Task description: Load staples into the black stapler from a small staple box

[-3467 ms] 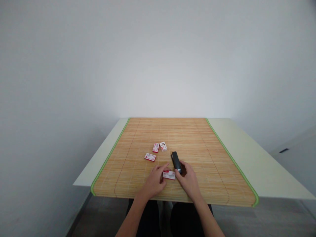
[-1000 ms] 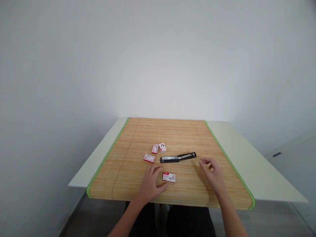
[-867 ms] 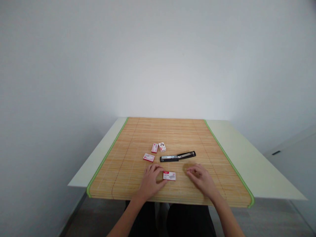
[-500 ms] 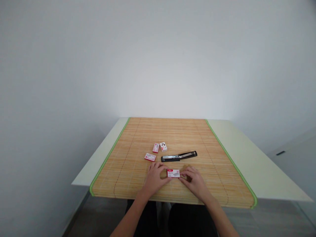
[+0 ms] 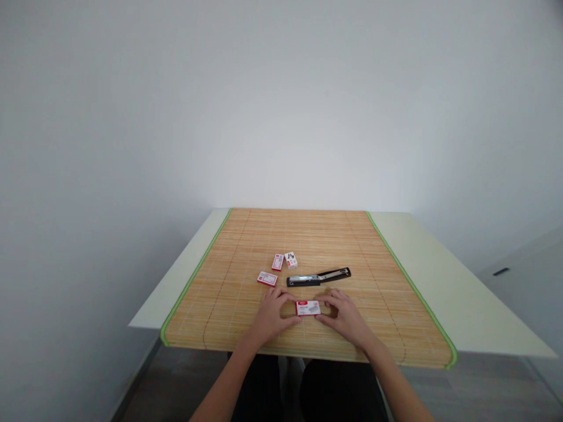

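Note:
A small red and white staple box is near the front of the bamboo mat, its printed side up. My left hand grips its left end between thumb and fingers. At the right end my right hand pinches it the same way. Just beyond lies a black stapler, swung open so its metal magazine shows.
Behind and left of the stapler are two red and white boxes and a smaller white box. The green-edged bamboo mat covers the middle of a white table, which meets a wall.
My right fingers have spread along the box's right end, where they were bunched at its corner. The box has shifted very slightly left.

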Available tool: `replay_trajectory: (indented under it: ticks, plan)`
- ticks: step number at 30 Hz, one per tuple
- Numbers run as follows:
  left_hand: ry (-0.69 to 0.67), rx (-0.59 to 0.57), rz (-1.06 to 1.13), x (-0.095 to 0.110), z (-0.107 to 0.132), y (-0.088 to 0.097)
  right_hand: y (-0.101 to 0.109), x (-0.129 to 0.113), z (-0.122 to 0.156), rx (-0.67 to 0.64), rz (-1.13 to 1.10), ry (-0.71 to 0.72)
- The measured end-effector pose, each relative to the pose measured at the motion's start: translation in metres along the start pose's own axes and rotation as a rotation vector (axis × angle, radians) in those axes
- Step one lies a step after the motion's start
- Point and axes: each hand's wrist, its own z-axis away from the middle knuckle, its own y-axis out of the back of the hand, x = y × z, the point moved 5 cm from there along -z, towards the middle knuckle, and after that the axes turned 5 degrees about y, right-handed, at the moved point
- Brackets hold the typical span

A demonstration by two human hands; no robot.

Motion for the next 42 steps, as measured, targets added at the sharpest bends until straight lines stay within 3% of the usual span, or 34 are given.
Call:
replay_trajectory:
  ticks: [12,21,26,31,36,42]
  plan:
    - [0.049,0.011,0.033,-0.019,0.011,0.02,0.007,0.007,0.007,0.01,-0.022,-0.031]
    - [0.072,0.036,0.027,-0.02,0.013,0.02,0.01,0.007,0.007,0.007,-0.05,-0.044]
    - [0.062,0.103,0.027,-0.007,0.007,0.021,0.014,-0.014,-0.019,0.067,-0.073,-0.048]
    - [-0.018,0.039,-0.136,0.006,0.006,0.014,0.006,-0.035,-0.061,0.094,0.209,-0.004]
    - [-0.026,0.025,-0.228,0.004,0.008,0.008,-0.006,-0.035,-0.079,0.065,0.346,-0.023]
    - [-0.031,0.045,-0.258,0.004,0.007,0.006,-0.014,-0.025,-0.081,0.08,0.303,-0.032]
